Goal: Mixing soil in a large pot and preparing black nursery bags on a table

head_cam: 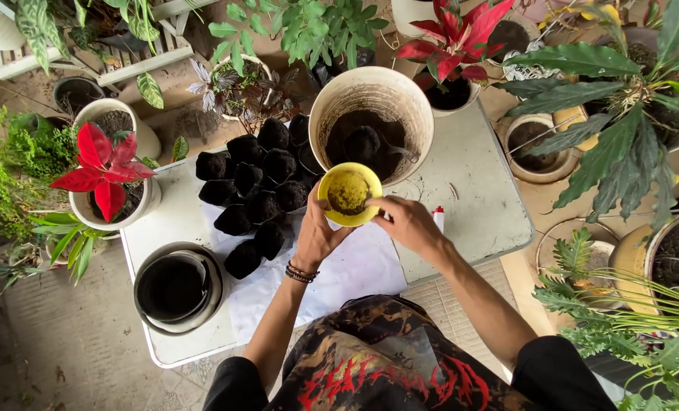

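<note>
Both hands, left point(316, 236) and right point(406, 222), grip yellow bowl point(349, 194) before soil bucket point(370, 122).

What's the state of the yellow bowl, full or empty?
Nearly empty: the yellow bowl, held by the left hand and right hand, shows a thin dark soil patch and bare smeared walls.

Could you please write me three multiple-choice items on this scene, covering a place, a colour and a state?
1. Where does the large cream bucket of dark soil stand?
A on the table's far edge
B on the floor
C on a shelf
2. What colour is the small round plastic pot held by both hands?
A blue
B yellow
C white
3. How is that pot held?
A lying on the table
B upside down
C lifted, mouth up

A: it stands on the white table.
B: its rim is yellow.
C: left hand and right hand hold it aloft.
</note>
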